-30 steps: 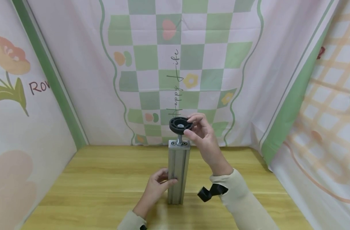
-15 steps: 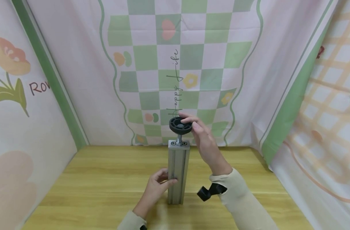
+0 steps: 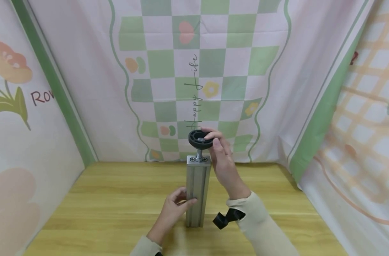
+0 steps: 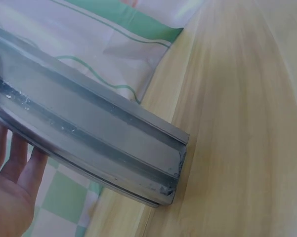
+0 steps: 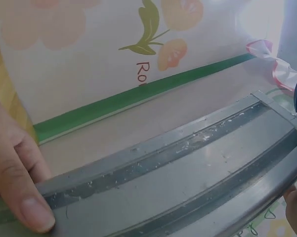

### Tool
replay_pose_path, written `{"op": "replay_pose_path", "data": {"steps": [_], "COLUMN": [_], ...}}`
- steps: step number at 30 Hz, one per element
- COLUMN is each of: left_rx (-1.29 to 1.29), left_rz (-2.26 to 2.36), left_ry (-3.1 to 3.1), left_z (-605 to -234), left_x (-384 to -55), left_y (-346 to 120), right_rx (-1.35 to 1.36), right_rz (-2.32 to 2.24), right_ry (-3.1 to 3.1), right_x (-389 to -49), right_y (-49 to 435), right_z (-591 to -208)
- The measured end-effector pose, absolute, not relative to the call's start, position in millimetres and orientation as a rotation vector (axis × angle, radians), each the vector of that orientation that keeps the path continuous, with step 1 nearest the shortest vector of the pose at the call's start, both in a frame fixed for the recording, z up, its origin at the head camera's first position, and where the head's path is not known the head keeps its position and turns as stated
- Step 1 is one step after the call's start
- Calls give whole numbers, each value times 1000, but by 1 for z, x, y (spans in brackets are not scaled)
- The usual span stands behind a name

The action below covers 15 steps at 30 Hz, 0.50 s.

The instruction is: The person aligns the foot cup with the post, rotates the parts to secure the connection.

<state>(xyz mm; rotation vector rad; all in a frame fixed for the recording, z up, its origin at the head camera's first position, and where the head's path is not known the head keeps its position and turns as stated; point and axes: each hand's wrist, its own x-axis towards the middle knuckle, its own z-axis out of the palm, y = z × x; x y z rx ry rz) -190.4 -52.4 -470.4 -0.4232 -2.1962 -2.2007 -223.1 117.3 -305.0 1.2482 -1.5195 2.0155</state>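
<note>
A grey aluminium profile [image 3: 195, 192] stands upright on the wooden table in the head view. On its top end plate [image 3: 194, 160] sits a levelling foot [image 3: 199, 145], a black round cup on a metal threaded stem. My left hand [image 3: 172, 213] grips the profile about halfway up, thumb [image 5: 34, 212] flat on the near face in the right wrist view. At the foot's right side is my right hand [image 3: 224, 163], its fingers bent over the rim and into the cup, the thumb outside it. The left wrist view shows the profile's lower end [image 4: 175, 173] at the table.
The wooden table [image 3: 117, 199] extends to both sides of the profile. Behind it hangs a green-checked curtain [image 3: 210, 64], with patterned cloth at left and right. A black wrist mount [image 3: 227, 217] sticks out from my right sleeve.
My right hand has gone from pinching the rim, through straighter fingers laid over the cup, to bent fingers on it, and its wrist has shifted left. My left hand keeps its grip.
</note>
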Motion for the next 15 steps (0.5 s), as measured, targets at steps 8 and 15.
{"op": "replay_pose_path", "data": {"steps": [8, 15], "left_rx": [-452, -273], "left_rz": [-1974, -1847], "left_ry": [-2154, -2013], "left_z": [-472, -482], "left_x": [-181, -171], "left_y": [-36, -7], "right_rx": [1232, 1224], "right_rz": [2044, 2059], "right_ry": [-1508, -1483], "right_x": [-223, -222], "right_y": [117, 114], "right_z": [-308, -308]}}
